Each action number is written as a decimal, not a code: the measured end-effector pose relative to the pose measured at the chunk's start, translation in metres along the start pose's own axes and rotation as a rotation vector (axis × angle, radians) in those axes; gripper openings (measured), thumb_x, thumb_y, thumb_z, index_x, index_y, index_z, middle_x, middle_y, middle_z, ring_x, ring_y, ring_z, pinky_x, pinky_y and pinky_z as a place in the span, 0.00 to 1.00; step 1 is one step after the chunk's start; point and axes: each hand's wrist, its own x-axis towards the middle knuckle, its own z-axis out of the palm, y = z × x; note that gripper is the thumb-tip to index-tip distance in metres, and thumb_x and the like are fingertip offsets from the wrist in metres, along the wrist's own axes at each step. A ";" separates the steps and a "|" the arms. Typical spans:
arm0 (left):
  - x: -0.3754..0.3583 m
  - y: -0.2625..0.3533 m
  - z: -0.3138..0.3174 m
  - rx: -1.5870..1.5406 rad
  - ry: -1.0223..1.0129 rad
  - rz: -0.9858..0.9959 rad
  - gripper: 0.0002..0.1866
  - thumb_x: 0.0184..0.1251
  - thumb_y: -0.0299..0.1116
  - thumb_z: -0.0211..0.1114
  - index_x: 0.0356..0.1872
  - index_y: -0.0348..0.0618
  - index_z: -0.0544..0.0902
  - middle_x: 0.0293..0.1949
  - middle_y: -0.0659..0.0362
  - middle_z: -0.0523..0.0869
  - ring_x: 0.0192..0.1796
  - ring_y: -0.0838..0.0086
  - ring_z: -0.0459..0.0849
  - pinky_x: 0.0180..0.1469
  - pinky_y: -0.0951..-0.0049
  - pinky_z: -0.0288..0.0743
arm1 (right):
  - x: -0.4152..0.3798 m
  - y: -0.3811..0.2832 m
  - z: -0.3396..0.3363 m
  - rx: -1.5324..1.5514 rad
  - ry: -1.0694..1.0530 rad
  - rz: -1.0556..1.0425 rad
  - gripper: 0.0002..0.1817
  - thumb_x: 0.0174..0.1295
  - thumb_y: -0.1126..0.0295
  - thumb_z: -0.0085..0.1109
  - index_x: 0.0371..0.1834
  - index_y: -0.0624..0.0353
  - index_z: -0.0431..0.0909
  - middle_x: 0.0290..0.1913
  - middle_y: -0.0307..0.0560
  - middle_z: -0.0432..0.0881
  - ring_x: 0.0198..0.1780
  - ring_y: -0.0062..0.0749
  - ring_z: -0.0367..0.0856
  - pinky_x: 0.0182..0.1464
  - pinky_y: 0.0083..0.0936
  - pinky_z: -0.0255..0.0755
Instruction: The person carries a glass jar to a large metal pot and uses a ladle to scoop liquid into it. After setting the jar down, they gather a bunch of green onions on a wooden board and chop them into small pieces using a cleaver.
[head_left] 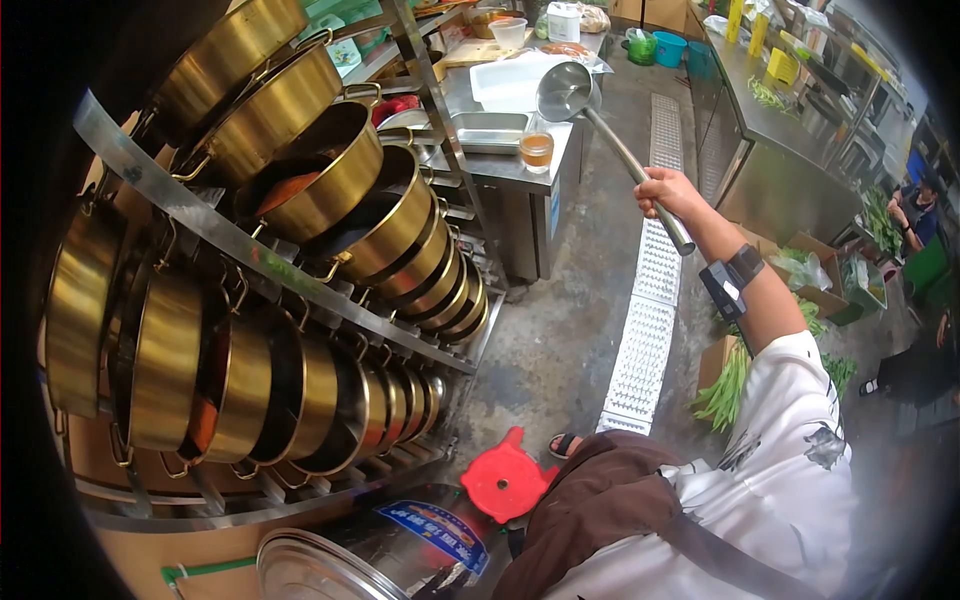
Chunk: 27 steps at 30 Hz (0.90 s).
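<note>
My right hand (668, 192) is raised and closed around the long metal handle of a large steel ladle (566, 90). The ladle's bowl hangs in the air above a steel counter (490, 170), near a white cutting board (510, 80) and a small cup of orange-brown liquid (536, 150). A dark band with a small device sits on that forearm. My left hand is not in view.
A slanted metal rack (200, 220) at the left holds several golden pots stacked on edge. A large steel lidded barrel (400, 550) and a red plastic stool (506, 482) stand below. Green vegetables and cardboard boxes lie on the floor at right, where another person sits.
</note>
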 end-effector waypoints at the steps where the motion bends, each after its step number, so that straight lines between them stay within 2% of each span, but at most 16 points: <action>1: 0.000 0.000 0.001 0.000 -0.001 0.000 0.22 0.64 0.42 0.58 0.55 0.40 0.76 0.57 0.39 0.75 0.60 0.51 0.72 0.64 0.59 0.64 | 0.000 0.000 0.000 -0.011 0.006 -0.005 0.05 0.57 0.80 0.55 0.35 0.66 0.72 0.24 0.42 0.74 0.21 0.22 0.74 0.22 0.19 0.70; 27: 0.000 -0.009 0.005 -0.029 0.011 0.000 0.20 0.61 0.38 0.61 0.50 0.35 0.78 0.53 0.38 0.77 0.56 0.48 0.75 0.60 0.55 0.67 | -0.010 -0.008 0.015 -0.117 0.037 -0.043 0.12 0.55 0.79 0.57 0.43 0.70 0.72 0.22 0.42 0.73 0.21 0.24 0.73 0.22 0.20 0.69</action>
